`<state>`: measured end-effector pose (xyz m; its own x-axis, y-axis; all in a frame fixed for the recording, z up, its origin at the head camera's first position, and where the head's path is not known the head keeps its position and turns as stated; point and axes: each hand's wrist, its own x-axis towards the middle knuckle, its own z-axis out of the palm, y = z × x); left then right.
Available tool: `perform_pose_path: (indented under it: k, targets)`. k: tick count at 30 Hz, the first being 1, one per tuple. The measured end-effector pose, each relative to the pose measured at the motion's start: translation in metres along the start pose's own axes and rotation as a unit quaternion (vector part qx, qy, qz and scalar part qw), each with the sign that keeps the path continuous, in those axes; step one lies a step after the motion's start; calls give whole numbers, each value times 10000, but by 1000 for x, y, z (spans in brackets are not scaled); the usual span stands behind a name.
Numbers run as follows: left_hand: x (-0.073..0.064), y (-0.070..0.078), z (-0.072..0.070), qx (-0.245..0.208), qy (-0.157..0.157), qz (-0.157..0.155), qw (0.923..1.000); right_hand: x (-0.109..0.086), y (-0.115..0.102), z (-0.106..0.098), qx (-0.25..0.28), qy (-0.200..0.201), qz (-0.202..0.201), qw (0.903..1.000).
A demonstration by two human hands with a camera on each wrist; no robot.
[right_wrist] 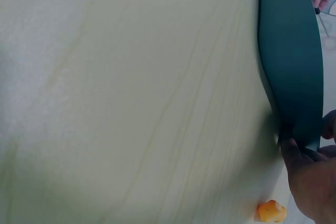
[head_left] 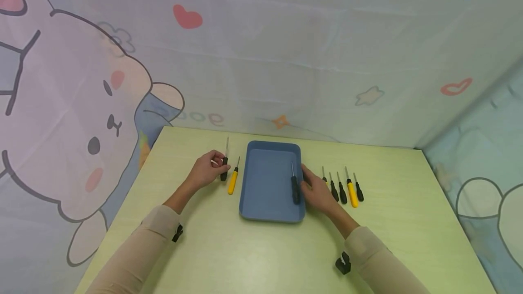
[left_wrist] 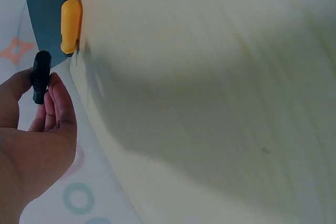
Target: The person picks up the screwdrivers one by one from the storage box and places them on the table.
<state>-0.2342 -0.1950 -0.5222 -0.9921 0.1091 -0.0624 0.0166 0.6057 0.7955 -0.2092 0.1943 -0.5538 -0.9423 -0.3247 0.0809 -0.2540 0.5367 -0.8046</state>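
My left hand pinches the handle of a black screwdriver between thumb and fingers, its shaft pointing toward the back of the table. In the left wrist view, the end of that black handle shows beside the thumb. Just right of it lies a yellow screwdriver with a dark collar. A blue tray stands in the middle, with another black screwdriver along its right inner side. My right hand grips the tray's right wall, thumb at the rim and fingers against the outside.
Right of the tray several screwdrivers lie in a row, among them a yellow one and a small black one; my right hand partly covers the leftmost. A printed curtain hangs behind the table.
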Motion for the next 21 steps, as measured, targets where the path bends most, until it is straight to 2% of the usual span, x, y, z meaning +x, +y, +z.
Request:
perform_pose_path:
  k: [12,21]
  targets:
    - [-5,-5,3,252,-18,-45,9997,-1,-1,-1,16,-29,33,10000]
    - [-3,-12,10,407,-28,-187,9990,-1,-1,0,-50,-16,38,10000]
